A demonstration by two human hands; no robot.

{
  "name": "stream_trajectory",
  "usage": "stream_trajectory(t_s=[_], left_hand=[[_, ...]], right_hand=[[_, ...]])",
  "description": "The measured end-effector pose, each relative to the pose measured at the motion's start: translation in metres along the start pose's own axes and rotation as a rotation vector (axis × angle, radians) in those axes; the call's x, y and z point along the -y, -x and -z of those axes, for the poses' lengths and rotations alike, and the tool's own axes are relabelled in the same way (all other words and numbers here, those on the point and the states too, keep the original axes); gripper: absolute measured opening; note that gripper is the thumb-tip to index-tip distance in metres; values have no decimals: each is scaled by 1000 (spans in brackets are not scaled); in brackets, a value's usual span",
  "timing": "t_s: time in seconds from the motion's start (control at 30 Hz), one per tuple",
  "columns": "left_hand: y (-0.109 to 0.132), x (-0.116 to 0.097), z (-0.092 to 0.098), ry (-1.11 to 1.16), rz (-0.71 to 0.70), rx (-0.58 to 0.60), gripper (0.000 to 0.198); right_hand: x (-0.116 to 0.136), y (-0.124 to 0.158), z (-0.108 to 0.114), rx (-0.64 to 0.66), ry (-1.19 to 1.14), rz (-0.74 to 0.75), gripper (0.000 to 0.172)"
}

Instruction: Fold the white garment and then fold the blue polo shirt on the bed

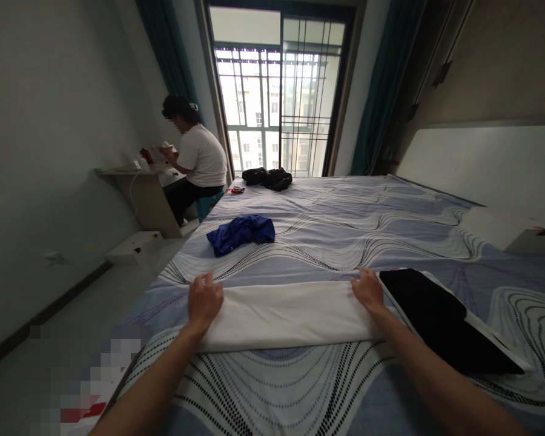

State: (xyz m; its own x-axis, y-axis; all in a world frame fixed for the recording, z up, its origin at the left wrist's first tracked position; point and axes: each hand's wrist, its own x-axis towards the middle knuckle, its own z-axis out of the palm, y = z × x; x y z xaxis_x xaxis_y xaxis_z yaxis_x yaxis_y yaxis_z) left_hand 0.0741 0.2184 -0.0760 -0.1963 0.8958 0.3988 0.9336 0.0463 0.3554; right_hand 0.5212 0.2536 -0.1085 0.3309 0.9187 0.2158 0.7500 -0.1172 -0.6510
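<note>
A white garment (290, 315), folded into a long flat strip, lies crosswise on the bed in front of me. My left hand (205, 301) is at its far left corner, with the fingers curled in and closed on the cloth. At the far right corner, my right hand (367, 290) is likewise closed on the fabric's edge. Just right of that hand rests a stack of folded clothes (445, 321), black on top with white showing beneath. Beyond the strip lies a crumpled blue garment (241, 234).
The patterned sheet (327, 242) covers the bed. Black clothes (267, 178) and a small red item (237, 189) lie at its far end. A person (204, 154) sits at a desk (140, 188) on the left. White boxes (134, 247) stand on the floor.
</note>
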Motion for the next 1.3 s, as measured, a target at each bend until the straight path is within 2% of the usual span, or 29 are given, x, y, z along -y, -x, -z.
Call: stream_trajectory(t_s=[0.07, 0.13, 0.17, 0.23, 0.33, 0.5, 0.63, 0.77, 0.87, 0.97, 1.03, 1.13, 1.23, 1.3], left_hand=[[24, -46, -18, 26, -170, 48, 54], [50, -83, -43, 42, -307, 135, 52], [62, -95, -54, 28, -363, 216, 54], [77, -105, -71, -28, -353, 311, 56], [78, -86, -70, -112, -247, 331, 57], [57, -25, -38, -237, -77, 357, 59], [47, 14, -22, -269, -29, 359, 61], [45, 38, -16, -250, 66, 369, 65], [47, 44, -14, -245, 97, 353, 66], [49, 44, -14, -241, 104, 346, 66], [50, 42, -13, -239, 110, 345, 66], [51, 40, -14, -240, 124, 342, 65], [52, 40, -15, -250, 128, 322, 65], [53, 41, -16, -254, 122, 309, 64]], right_hand=[[49, 41, -25, 44, 157, 272, 62], [90, 86, -57, 215, 212, 466, 63], [105, 105, -72, 313, 214, 529, 61], [118, 129, -92, 422, 232, 527, 59], [106, 130, -90, 460, 308, 462, 61], [56, 91, -47, 429, 444, 301, 68], [15, 70, -21, 355, 528, 202, 67], [-18, 58, -5, 331, 531, 113, 66], [-29, 53, 2, 332, 520, 77, 68], [-19, 55, 3, 302, 579, 18, 64], [0, 63, -2, 239, 638, 30, 62], [45, 88, -24, 221, 613, 261, 66], [95, 121, -63, 390, 458, 525, 74], [122, 138, -90, 468, 378, 596, 79]])
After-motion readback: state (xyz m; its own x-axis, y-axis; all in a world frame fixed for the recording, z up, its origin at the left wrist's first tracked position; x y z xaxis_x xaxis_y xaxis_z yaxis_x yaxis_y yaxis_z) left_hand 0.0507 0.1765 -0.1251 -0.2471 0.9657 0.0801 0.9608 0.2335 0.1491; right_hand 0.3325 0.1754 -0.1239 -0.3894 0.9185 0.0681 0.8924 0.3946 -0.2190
